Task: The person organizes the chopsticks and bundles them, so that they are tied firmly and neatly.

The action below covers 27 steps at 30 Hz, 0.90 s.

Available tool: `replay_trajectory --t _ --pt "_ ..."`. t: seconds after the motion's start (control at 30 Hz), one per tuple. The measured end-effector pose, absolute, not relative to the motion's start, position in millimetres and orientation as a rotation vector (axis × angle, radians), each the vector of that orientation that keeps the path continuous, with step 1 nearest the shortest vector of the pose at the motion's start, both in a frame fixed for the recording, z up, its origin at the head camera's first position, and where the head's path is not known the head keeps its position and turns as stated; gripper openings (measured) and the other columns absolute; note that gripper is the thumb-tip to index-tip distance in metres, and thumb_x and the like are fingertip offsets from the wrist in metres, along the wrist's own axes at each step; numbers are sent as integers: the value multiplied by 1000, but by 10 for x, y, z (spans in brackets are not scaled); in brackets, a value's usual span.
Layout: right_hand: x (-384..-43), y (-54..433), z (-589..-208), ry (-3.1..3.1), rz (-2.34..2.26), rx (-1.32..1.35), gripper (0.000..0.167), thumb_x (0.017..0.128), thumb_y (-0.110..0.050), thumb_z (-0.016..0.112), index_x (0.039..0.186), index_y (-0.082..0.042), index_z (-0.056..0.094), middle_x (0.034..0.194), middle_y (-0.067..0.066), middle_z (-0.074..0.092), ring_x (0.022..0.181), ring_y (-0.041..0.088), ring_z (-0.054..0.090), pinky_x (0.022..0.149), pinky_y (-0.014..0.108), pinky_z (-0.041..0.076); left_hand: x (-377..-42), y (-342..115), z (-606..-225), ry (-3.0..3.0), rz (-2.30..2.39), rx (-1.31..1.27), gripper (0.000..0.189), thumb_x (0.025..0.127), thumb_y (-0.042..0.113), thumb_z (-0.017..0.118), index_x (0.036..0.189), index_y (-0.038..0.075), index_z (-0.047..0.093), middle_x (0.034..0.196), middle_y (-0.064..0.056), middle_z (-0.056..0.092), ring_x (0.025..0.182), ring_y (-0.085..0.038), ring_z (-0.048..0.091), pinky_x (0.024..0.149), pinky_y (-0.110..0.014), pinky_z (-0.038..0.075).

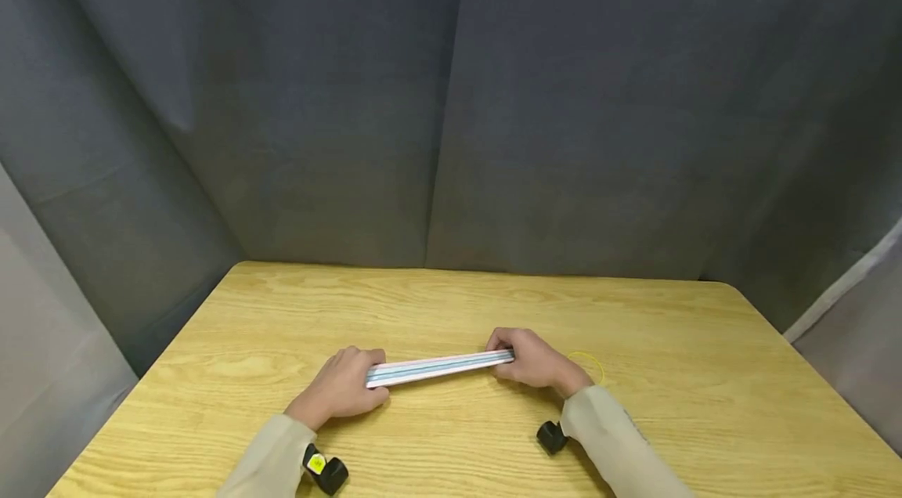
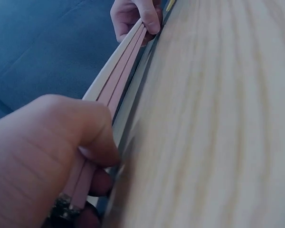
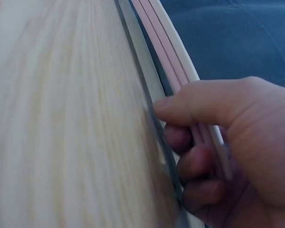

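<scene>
A long, narrow bundle of flat layers (image 1: pixel 440 367) spans between both hands over the table, tilted up slightly to the right. Its face shows white and blue stripes in the head view; the wrist views show pink layers beside a white one. My left hand (image 1: pixel 343 386) grips the left end, thumb on the near side and fingers on the far side. At the other end, my right hand (image 1: pixel 532 361) pinches it between thumb and curled fingers. Its fingers (image 3: pixel 199 161) wrap under the pink layers in the right wrist view. Palms hide parts of both ends.
A thin yellow loop (image 1: pixel 597 362) lies by the right wrist. The wood-grain table (image 1: pixel 437 310) reaches back to a dark grey curtain (image 1: pixel 338 106). Black wrist cameras sit near the left cuff (image 1: pixel 264 459) and right cuff (image 1: pixel 599 420).
</scene>
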State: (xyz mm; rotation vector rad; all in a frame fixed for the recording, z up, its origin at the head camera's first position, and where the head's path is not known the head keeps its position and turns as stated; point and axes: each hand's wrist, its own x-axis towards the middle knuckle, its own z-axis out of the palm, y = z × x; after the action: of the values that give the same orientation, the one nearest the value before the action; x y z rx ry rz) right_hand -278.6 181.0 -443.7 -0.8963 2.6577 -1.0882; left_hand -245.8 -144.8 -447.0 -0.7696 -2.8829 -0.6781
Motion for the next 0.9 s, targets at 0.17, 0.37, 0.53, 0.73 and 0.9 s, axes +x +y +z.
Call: replay_trajectory --t 0.17,0.37,0.53,0.73,0.9 --pt "-2798 1823 -4433 2550 -1283 -876 21 81 0 73 98 -4 62 86 7 63 72 9 56 65 23 48 -2440 -1499 -4489 -2896 -755 -783 17 70 18 68 86 21 64 74 12 59 64 -8 47 61 -24 40" --pt "-2781 1817 -4332 2417 -1497 -718 30 83 -2 73 109 4 59 98 15 62 69 11 55 59 23 48 -2408 -1500 -4498 -2847 -812 -739 15 69 14 70 82 18 63 74 10 60 64 -5 47 60 -22 41" --pt "-2725 1885 -4189 2409 -1586 -602 26 87 1 65 112 6 58 96 17 62 63 18 56 56 29 49 -2412 -1386 -4475 -2703 -951 -730 15 67 9 72 76 16 62 69 8 61 57 -2 47 54 -19 41" --pt "-2681 1913 -4003 2356 -1707 -563 25 92 7 38 109 11 56 82 17 62 63 17 54 57 27 45 -2407 -1286 -4409 -2651 -1051 -611 18 65 7 74 75 18 65 69 7 64 56 -3 50 53 -19 43" --pt "-2606 1887 -3906 2264 -1889 -540 32 92 6 29 115 20 46 98 18 62 66 11 56 60 24 44 -2377 -1227 -4345 -2656 -1109 -535 18 63 6 76 75 14 66 69 4 65 59 -7 51 54 -20 43"
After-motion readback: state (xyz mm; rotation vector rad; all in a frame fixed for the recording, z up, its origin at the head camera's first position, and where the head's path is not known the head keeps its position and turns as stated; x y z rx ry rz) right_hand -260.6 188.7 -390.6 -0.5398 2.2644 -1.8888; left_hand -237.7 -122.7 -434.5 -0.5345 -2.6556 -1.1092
